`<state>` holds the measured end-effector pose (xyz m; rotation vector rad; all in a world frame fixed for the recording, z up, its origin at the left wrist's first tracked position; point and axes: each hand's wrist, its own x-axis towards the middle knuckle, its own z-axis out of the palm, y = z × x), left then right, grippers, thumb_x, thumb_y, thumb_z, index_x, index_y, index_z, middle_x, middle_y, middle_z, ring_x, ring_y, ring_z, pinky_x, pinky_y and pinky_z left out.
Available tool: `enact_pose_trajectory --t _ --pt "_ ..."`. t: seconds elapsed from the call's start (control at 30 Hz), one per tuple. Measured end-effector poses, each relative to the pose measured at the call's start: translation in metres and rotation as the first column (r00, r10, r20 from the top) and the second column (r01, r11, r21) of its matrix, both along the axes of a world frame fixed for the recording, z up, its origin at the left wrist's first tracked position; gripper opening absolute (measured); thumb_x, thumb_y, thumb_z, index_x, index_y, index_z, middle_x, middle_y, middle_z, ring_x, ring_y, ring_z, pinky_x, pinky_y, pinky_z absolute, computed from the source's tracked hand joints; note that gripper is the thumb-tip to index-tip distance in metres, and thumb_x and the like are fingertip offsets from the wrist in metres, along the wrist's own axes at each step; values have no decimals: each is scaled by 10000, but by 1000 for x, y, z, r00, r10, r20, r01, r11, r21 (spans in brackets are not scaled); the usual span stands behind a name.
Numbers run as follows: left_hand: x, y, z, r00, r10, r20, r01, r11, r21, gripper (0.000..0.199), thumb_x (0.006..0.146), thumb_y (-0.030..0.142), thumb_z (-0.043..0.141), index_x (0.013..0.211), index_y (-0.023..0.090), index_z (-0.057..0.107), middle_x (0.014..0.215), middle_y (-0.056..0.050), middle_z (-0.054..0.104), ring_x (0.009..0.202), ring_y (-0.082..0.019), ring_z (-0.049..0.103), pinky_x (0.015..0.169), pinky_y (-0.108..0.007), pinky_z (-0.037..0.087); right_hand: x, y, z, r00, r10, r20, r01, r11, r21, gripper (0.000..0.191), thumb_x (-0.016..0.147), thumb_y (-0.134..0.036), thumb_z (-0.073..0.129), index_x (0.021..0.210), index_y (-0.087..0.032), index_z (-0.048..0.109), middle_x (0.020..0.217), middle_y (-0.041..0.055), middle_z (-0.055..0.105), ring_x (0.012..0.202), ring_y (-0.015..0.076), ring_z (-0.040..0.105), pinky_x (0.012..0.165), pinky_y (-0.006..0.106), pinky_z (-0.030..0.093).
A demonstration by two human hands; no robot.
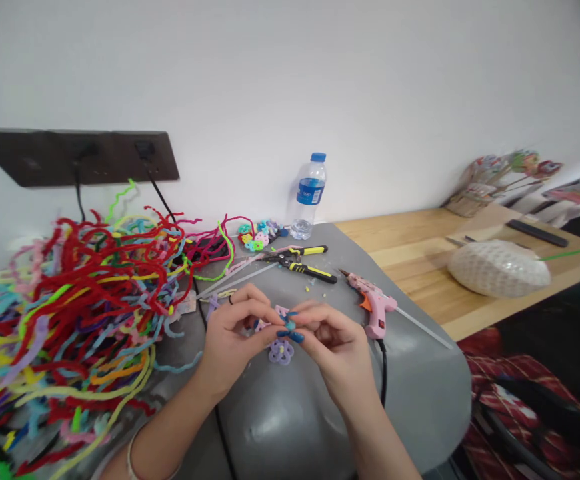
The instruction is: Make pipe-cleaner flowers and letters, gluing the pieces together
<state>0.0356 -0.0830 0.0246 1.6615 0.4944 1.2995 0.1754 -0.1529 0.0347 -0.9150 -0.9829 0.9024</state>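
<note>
My left hand (237, 337) and my right hand (337, 343) meet over the middle of the grey table. Their thumbs and forefingers pinch a small light-blue piece (291, 325), seemingly pipe cleaner, largely covered by the fingertips. Dark blue shows at the fingertips. Just below the pinch lies a purple pipe-cleaner flower (281, 352) with a pale yellow centre. Pink loops (282, 311) peek out behind the fingers, partly hidden. A purple pipe-cleaner piece (213, 305) rests beyond my left hand.
A tangled heap of coloured pipe cleaners (95, 300) fills the left. Yellow-black pliers (310, 271) and a pink glue gun (377, 308) with its cord lie beyond my hands. Small flowers (257, 239) and a water bottle (306, 207) stand near the wall. A wooden table (400, 233) adjoins at right.
</note>
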Motion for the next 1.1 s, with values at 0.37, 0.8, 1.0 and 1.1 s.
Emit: enact_pose_trajectory --t 0.37,0.8,1.0,1.1 --pt "-1 -1 1 999 -12 -45 12 1000 6 192 812 374 758 769 187 761 717 -27 580 650 -125 506 555 -239 388 3 -1 -1 1000 3 9 -3 1000 -18 73 751 -281 825 793 -242 779 789 41 706 686 164 650 572 263 539" --pt "-2 1 1 987 -149 -63 142 984 -107 238 832 416 728 836 187 792 751 -56 616 671 -140 533 576 -251 400 11 -3 1 992 6 122 -8 1000 19 82 823 -291 762 783 -233 721 792 38 653 717 166 599 580 264 490" --pt "1 3 0 961 -273 -44 256 939 -229 287 788 450 760 777 163 765 753 -46 587 629 -119 478 566 -245 388 21 -4 2 975 114 193 -113 993 -15 77 865 -265 717 799 -226 724 884 63 636 795 182 592 647 292 502" --pt "3 3 -2 954 -299 -30 281 921 -270 289 776 447 771 784 158 768 765 -50 590 635 -120 487 570 -244 390 24 -4 1 969 127 210 -124 992 -24 90 865 -287 716 801 -225 724 893 69 629 823 193 589 674 303 511"
